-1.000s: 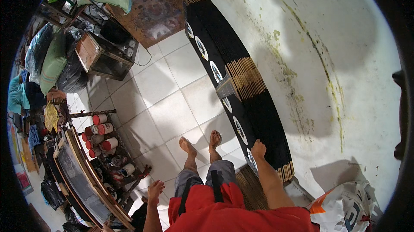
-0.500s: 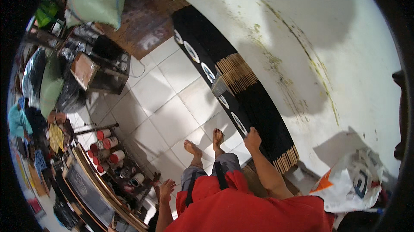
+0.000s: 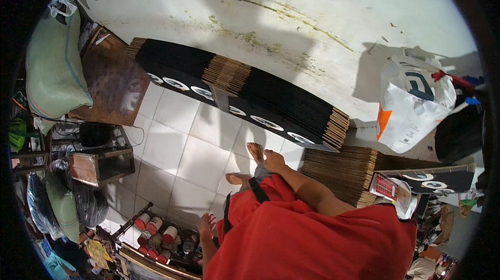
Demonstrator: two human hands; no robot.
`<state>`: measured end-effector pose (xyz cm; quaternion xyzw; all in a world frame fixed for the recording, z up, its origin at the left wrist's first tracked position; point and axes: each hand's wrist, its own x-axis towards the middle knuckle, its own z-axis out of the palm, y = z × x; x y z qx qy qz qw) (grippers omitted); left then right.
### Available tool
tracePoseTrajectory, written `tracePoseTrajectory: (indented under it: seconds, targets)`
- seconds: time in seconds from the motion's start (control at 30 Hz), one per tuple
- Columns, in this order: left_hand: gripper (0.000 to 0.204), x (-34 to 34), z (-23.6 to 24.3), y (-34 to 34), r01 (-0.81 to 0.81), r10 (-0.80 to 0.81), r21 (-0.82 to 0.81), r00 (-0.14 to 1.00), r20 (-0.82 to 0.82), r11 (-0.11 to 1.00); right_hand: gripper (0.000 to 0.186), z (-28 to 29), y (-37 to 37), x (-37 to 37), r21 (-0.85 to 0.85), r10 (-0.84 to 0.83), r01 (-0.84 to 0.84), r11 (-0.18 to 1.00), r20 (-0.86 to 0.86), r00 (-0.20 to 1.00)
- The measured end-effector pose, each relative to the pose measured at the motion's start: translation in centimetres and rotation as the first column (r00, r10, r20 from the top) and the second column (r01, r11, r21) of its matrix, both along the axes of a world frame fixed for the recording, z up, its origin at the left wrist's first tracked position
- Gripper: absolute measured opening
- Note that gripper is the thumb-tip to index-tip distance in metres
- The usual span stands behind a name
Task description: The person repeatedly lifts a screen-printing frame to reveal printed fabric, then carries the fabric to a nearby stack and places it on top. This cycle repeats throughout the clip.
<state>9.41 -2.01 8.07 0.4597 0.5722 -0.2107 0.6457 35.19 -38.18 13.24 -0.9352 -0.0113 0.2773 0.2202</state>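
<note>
A long row of thin stacked black boards (image 3: 284, 98) with brown edges leans along the white wall, its front panel printed with white ovals. My right hand (image 3: 273, 161) hangs in front of the row near my lap, apart from it, its fingers curled; whether anything is in them is hidden. To the lower left, my left hand (image 3: 207, 224) is held out over the floor with its fingers spread, holding nothing. It is nearest to several red and white cans (image 3: 169, 234).
A pile of brown-edged boards (image 3: 338, 173) lies right of my right arm, below a white plastic bag (image 3: 411, 108). At the left are a pale green sack (image 3: 57, 66), a wooden box (image 3: 85, 168) and dark plastic bags. White tiles (image 3: 166, 144) cover the floor.
The view has turned toward the right, bringing the side pile into sight. My right hand has come away from the row's front edge toward my body. My left hand stays open.
</note>
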Motion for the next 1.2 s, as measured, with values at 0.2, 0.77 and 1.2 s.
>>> tracePoseTrajectory:
  seconds: [0.2,0.77,1.2]
  targets:
    - [0.040,1.0,0.1,4.0,-0.003,-0.001,0.067,0.998,0.060,0.998,0.037,-3.4,-2.3,-2.2,-0.164,-0.065,0.037,0.986,-0.170,0.983]
    - [0.028,-5.9,-2.2,-1.2,-0.400,0.400,0.005,0.916,-0.036,0.917,0.052,-11.5,1.7,9.3,-0.168,0.543,-0.555,0.815,-0.116,0.832]
    - [0.035,4.5,-2.8,-11.7,-0.776,0.756,0.048,0.625,0.196,0.629,0.026,-11.2,12.8,29.1,0.016,0.683,-0.686,0.727,-0.122,0.720]
